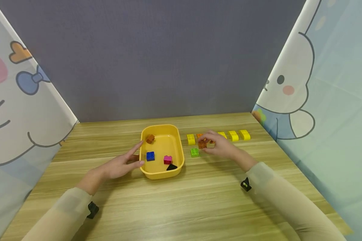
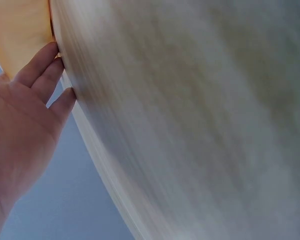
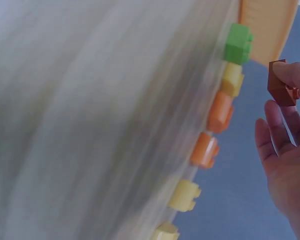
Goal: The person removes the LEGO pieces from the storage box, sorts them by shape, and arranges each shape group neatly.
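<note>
My right hand (image 1: 221, 146) pinches a brown toy brick (image 3: 281, 87) between thumb and fingers, raised above the table in the right wrist view. Close by on the table is a bright green brick (image 1: 194, 152). Behind it stand a yellow brick (image 1: 191, 139) and an orange brick (image 1: 199, 136); my right hand partly covers the row. Fingers extended, my left hand (image 1: 117, 166) touches the left side of the yellow tray (image 1: 166, 144). Inside lie a brown brick (image 1: 150, 139), a blue brick (image 1: 150, 156), a pink brick (image 1: 167, 159) and a black piece (image 1: 171, 167).
Farther right, the row continues with yellow bricks (image 1: 233, 135), rounded on top. A grey panel (image 1: 166, 67) closes off the back of the wooden table (image 1: 157, 211). Printed curtains (image 1: 335, 100) hang along both sides.
</note>
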A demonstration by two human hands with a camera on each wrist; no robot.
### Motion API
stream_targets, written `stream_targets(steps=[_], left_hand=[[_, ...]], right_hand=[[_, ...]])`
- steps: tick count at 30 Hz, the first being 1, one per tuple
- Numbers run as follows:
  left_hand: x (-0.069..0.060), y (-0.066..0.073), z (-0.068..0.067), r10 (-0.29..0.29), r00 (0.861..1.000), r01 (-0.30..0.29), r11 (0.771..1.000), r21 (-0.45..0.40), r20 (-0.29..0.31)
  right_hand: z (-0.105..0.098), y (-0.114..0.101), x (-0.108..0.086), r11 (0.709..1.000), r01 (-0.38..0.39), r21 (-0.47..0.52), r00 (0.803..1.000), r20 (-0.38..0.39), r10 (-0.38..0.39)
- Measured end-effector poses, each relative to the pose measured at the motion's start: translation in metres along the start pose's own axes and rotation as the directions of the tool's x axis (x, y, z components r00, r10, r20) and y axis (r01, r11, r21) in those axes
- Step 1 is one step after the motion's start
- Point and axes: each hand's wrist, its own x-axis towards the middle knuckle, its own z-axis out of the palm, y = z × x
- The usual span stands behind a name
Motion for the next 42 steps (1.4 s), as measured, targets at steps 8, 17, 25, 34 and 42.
stream_targets(steps=[8, 17, 25, 34, 42], left_hand=[[0.000, 0.000, 0.000, 0.018, 1.000, -0.018, 1.000, 0.008, -0.002], [-0.001, -0.002, 0.000, 0.004, 1.000, -0.004, 1.000, 0.022, -0.012], [-0.002, -0.002, 0.001, 0.001, 1.000, -0.001, 1.000, 0.008, -0.014], [-0.001, 0.000, 0.000, 0.002, 1.000, -0.002, 1.000, 0.011, -0.010], [-0.001, -0.001, 0.001, -0.001, 1.000, 0.001, 1.000, 0.012, -0.014]], right_hand=[[0.001, 0.013, -0.003, 0.987, -0.159, -0.032, 0.981, 0.103, 0.162], [0.005, 0.018, -0.001, 0.974, -0.206, -0.098, 0.960, 0.174, 0.221], [0.007, 0.020, -0.001, 0.968, -0.227, -0.108, 0.950, 0.193, 0.244], [0.005, 0.018, -0.004, 0.972, -0.188, -0.139, 0.957, 0.196, 0.213], [0.004, 0.022, -0.004, 0.973, -0.178, -0.144, 0.957, 0.205, 0.206]])
